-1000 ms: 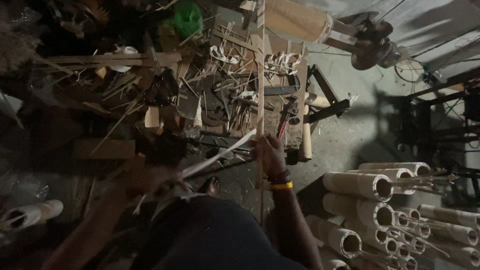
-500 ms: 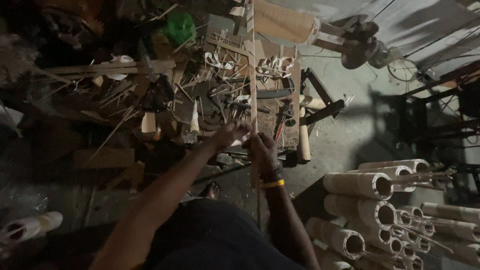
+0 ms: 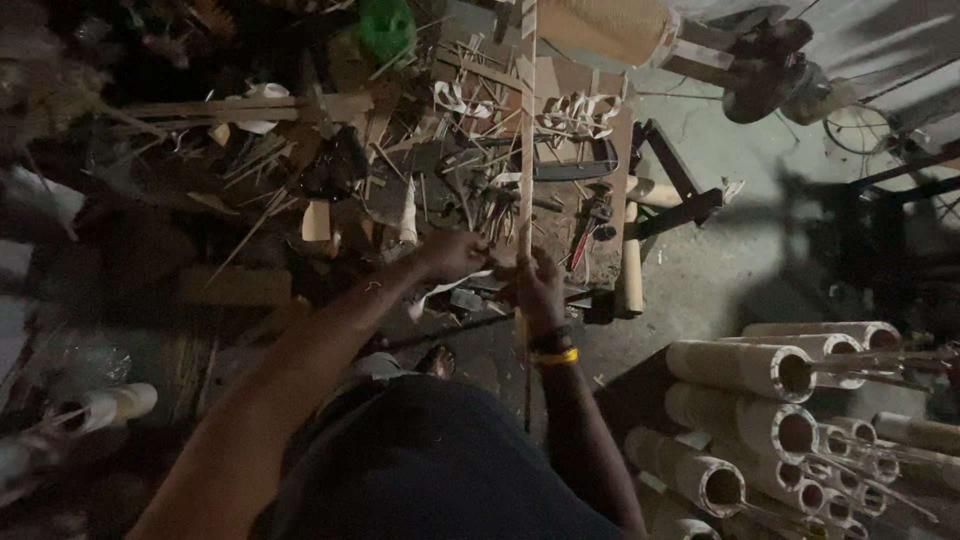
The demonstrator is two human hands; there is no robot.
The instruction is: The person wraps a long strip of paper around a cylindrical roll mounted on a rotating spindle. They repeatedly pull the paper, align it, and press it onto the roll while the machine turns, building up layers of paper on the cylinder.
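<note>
A long thin wooden strip [image 3: 526, 130] runs straight away from me, from near my lap to the top of the view. My right hand [image 3: 540, 290], with a yellow and a dark band at the wrist, is closed around the strip. My left hand [image 3: 452, 254] sits just left of it, fingers pinched at the strip beside a pale sliver [image 3: 448, 287]. Whether the left hand grips the strip or the sliver is unclear. Both hands hover over a cluttered low workbench [image 3: 590, 215].
Wood offcuts, sticks and pale curled shavings [image 3: 575, 110] cover the bench and the floor to the left. A stack of thick bamboo tubes [image 3: 770, 375] lies at the right. A green object [image 3: 387, 25] sits far up, a grinder-like machine [image 3: 770, 70] at upper right.
My left arm has swung in from the lower left, where it held a pale thin strip, up to the long strip beside my right hand. The right hand has stayed on the strip.
</note>
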